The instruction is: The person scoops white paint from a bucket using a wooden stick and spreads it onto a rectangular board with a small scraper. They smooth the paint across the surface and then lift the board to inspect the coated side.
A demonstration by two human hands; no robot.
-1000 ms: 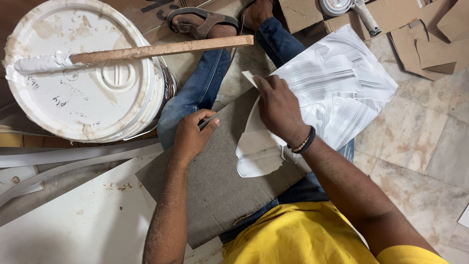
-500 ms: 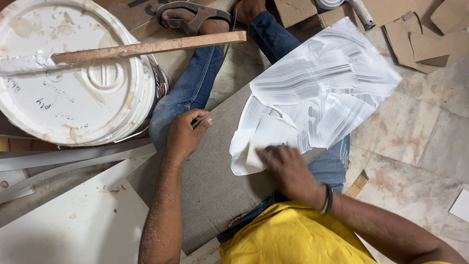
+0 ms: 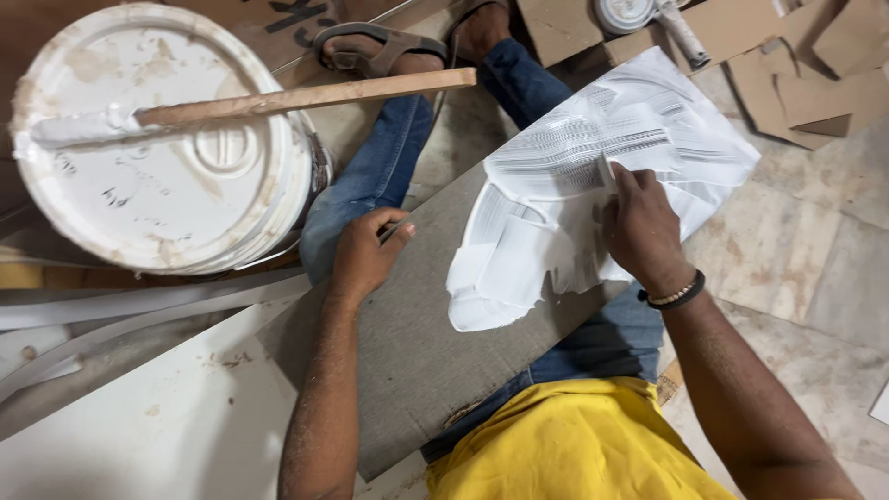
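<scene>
Head view shows us our right hand closed on a small scraper, pressed into white paste on the grey board across our lap. Our left hand grips the board's upper edge, fingers curled. We judge the board could tip if that grip slackens, sliding wet paste onto our jeans.

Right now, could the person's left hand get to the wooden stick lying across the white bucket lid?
Probably yes. The left hand grips the edge of the grey board, and the wooden stick lies just beyond on the white bucket lid, with nothing between them. It would have to let go of the board first.
</scene>
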